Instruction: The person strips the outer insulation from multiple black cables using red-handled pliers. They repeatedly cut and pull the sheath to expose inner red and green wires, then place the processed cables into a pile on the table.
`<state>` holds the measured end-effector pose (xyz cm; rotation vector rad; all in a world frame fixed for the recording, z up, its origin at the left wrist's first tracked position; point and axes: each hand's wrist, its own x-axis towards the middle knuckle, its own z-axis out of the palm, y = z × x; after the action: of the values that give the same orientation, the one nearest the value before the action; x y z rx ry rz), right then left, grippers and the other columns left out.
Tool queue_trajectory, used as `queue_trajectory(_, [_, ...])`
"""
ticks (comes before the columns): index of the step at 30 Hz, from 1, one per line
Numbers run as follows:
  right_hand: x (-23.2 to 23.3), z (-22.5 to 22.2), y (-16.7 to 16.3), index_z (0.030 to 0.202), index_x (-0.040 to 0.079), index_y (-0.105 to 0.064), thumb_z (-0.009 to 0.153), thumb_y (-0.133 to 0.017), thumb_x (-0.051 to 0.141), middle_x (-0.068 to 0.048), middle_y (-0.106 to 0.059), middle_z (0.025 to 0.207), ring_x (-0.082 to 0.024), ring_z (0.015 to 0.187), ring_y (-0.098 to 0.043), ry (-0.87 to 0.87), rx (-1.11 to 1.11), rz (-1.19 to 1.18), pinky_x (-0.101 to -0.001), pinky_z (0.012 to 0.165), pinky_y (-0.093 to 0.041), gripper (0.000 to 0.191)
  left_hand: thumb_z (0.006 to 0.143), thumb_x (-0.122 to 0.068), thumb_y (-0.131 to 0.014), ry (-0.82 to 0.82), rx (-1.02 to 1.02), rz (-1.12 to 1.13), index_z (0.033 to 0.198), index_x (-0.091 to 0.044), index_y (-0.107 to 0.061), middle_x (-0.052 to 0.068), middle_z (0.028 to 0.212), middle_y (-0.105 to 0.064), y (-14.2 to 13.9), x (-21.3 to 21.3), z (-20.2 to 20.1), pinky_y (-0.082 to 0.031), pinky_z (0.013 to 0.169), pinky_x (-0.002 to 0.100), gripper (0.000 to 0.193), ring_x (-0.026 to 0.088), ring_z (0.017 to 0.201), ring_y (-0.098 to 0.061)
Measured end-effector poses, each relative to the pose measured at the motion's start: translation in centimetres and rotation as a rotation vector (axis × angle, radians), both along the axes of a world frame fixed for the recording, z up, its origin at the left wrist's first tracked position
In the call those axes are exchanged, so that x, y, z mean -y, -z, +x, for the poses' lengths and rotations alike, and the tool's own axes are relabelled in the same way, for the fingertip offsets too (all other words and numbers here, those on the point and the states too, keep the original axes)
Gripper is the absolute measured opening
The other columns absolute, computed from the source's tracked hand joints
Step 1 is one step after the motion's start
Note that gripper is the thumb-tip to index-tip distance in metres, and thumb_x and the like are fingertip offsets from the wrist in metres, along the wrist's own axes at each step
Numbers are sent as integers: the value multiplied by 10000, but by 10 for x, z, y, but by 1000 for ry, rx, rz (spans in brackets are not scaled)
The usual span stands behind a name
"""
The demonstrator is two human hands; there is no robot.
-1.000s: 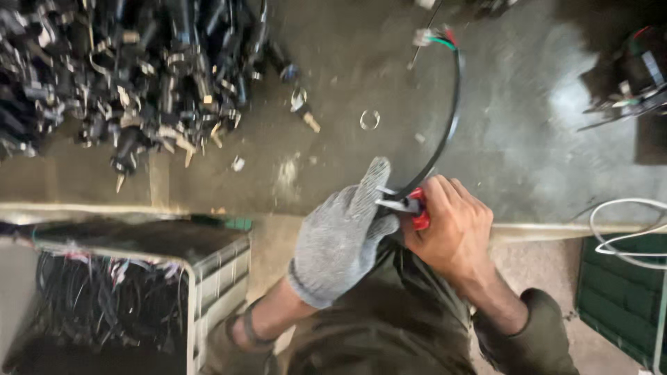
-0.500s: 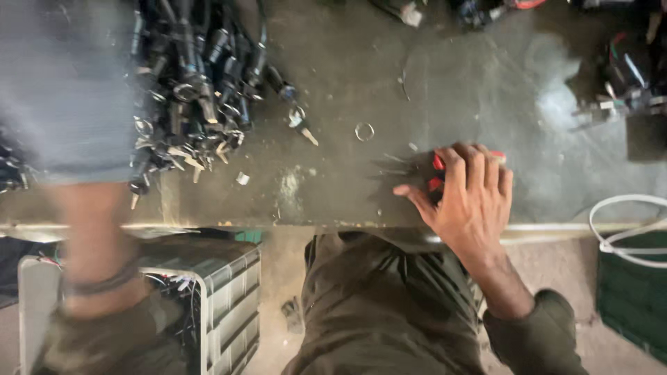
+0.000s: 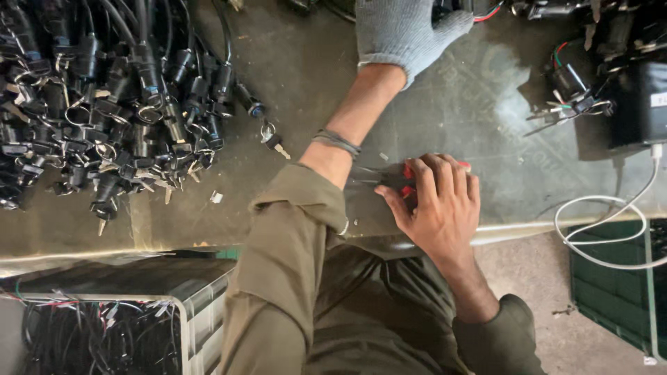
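Note:
My right hand (image 3: 436, 203) is bare and lies near the table's front edge, fingers curled over red-handled cutters (image 3: 408, 179), whose metal jaws point left. My left hand (image 3: 406, 31) wears a grey knit glove and stretches across my body to the far side of the grey table (image 3: 313, 76). Its fingertips reach among black parts with red wires (image 3: 479, 10) at the top edge. Whether it grips anything there is hidden.
A big heap of black key switches with cables and keys (image 3: 118, 104) fills the left of the table, and one loose switch with a key (image 3: 267, 132) lies beside it. A black box with wired parts (image 3: 636, 104) stands right. White cable (image 3: 601, 232), green crate (image 3: 611, 295), grey crate of wires (image 3: 104, 333) below.
One second ago both hands held a black cable at the cutters. The cable is gone from them, my right hand has laid the cutters on the table, and my left arm has swung to the far side.

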<state>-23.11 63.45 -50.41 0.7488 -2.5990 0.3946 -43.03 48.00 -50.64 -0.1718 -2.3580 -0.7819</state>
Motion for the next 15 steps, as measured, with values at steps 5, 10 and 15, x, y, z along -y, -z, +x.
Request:
queue_trajectory(5, [0,1,-4,1204,93,-654,915,-780,523,-81,-641,1225,-303,1192,-598,-7,-8,-7,-459,961,-435,533,673,-677,-700,-268,-152,-354,996,-192,-679,149,808,-723,5,2,13,-491,578,504,583,327,696,-697])
queue_trajectory(10, [-4,-1,-6,1188,101,-658,921,-800,500,-73,-643,1205,-284,1176,-600,-10,-2,-33,-439,947,-436,500,951,-418,-693,32,260,-101,1088,-196,-622,55,964,-760,1,30,51,-546,717,496,271,318,841,-733])
queue_trajectory(15, [-7,-3,-9,1154,117,-677,894,-821,471,-57,-642,1168,-271,1146,-608,5,30,-99,-421,923,-435,463,933,-362,-775,183,368,250,1131,-151,-586,26,954,-736,-26,44,106,-572,735,401,345,250,839,-721])
